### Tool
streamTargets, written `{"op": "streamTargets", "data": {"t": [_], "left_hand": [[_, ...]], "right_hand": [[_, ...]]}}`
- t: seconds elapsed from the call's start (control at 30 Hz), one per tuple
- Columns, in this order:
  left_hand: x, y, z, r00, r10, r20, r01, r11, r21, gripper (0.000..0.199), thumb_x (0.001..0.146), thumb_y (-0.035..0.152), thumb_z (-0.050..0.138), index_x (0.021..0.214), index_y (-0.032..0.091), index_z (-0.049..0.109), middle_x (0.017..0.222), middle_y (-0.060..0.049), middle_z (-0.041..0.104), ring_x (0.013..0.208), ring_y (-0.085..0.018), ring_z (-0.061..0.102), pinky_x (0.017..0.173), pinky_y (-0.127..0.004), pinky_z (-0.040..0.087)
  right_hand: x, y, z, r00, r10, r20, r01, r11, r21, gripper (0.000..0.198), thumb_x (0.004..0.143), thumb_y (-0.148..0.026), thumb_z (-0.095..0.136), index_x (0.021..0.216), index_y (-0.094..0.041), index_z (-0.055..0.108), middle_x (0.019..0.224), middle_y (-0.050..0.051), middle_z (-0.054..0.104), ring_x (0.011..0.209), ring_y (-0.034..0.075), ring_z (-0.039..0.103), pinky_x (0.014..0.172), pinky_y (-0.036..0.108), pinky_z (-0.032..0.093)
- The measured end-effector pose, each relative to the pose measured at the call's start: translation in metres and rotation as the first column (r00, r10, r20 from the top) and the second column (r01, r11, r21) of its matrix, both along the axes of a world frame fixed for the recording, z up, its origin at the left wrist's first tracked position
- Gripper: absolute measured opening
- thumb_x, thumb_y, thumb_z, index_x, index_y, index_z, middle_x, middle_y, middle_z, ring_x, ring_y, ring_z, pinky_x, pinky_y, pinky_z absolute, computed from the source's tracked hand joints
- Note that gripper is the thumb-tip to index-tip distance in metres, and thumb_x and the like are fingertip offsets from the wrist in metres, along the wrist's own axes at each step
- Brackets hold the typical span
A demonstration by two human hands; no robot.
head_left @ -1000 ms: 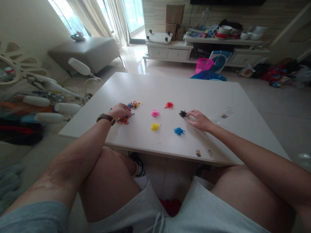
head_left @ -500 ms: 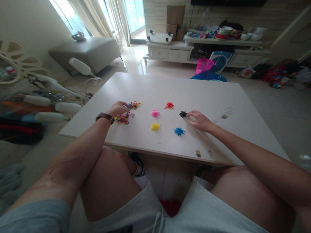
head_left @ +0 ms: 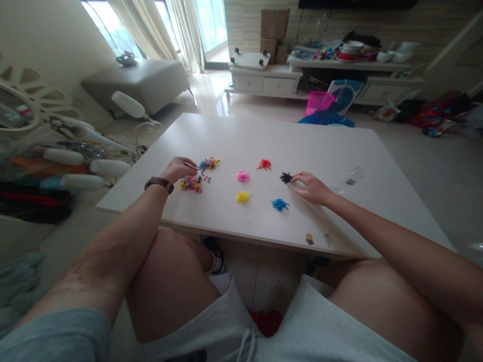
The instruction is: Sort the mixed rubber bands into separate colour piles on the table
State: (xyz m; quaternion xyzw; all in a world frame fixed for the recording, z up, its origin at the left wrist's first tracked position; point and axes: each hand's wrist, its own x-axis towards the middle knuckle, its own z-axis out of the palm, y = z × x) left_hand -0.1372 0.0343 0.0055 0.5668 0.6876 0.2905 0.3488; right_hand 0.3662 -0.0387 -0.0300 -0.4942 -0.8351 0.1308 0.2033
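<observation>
My left hand (head_left: 181, 168), with a brown-strapped watch (head_left: 159, 184) on the wrist, is at the left edge of two mixed-colour piles of small rubber bands. Its fingers are bent together at the tips; whatever is between them is too small to make out. The farther mixed pile (head_left: 209, 163) lies by the fingertips, the nearer mixed pile (head_left: 190, 184) just below the hand. My right hand (head_left: 311, 188) has its fingertips at the pile of black bands (head_left: 286, 177), thumb and fingers apart. Between the hands lie pink (head_left: 243, 176), red (head_left: 264, 164), yellow (head_left: 243, 197) and blue (head_left: 279, 204) band piles.
The white table (head_left: 226, 138) carries a clear plastic container (head_left: 356, 175) at right. A small yellow-and-blue figure charm (head_left: 309, 239) and a pale small piece (head_left: 328, 240) lie near the front edge. Behind the table stand a pink basket (head_left: 317, 103) and a low cabinet (head_left: 264, 83).
My left hand has drawn back slightly to the left from the farther mixed pile. My right hand stays at the black bands. The whole view has shifted slightly.
</observation>
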Motion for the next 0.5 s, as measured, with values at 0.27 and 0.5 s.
{"op": "streamTargets", "data": {"t": [0.27, 0.5], "left_hand": [[-0.0036, 0.0015, -0.0015, 1.0, -0.008, 0.014, 0.008, 1.0, -0.013, 0.042, 0.035, 0.029, 0.089, 0.071, 0.015, 0.074, 0.068, -0.009, 0.074, 0.069, -0.023, 0.068, 0.059, -0.028, 0.051], [-0.0083, 0.0057, -0.0083, 0.995, 0.005, -0.096, -0.009, 0.999, -0.037, 0.038, 0.036, 0.027, 0.085, 0.071, 0.016, 0.074, 0.069, -0.008, 0.074, 0.07, -0.022, 0.068, 0.057, -0.025, 0.049]], "right_hand": [[-0.0002, -0.0005, 0.0012, 1.0, -0.001, 0.016, 0.001, 1.0, 0.011, 0.023, 0.081, -0.02, 0.061, 0.101, -0.022, 0.071, 0.118, 0.01, 0.066, 0.113, 0.028, 0.062, 0.106, 0.047, 0.048], [0.0002, 0.0006, -0.0001, 1.0, 0.009, 0.007, -0.009, 1.0, 0.01, 0.023, 0.08, -0.019, 0.061, 0.1, -0.022, 0.071, 0.117, 0.01, 0.066, 0.113, 0.028, 0.063, 0.106, 0.047, 0.047]]}}
